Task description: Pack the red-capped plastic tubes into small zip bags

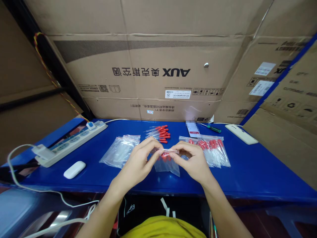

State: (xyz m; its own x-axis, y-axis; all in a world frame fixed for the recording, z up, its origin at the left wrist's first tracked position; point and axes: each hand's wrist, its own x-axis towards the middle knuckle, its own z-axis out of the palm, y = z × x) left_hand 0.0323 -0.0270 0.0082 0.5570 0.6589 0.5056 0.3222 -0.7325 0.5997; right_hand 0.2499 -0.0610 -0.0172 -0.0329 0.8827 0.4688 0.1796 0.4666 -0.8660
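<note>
Works over a blue surface (91, 180). Could spill red-ended droppers (164, 158) from the clear bag (168, 168) by pinching its upper edge unevenly and leaving a gap. Grasps that edge between the fingers (152, 142) of left hand (143, 153) and right hand (192, 157), with wrists angled inward. Has filled bags (218, 156) right of the clear bag, flat bags (119, 150) left of it, loose droppers (162, 133) just beyond.

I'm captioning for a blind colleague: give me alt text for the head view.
Left hand and right hand pinch the top of a clear bag holding red pieces, over a blue table. Loose red-ended pieces lie beyond; flat bags lie left, filled bags right.
</note>
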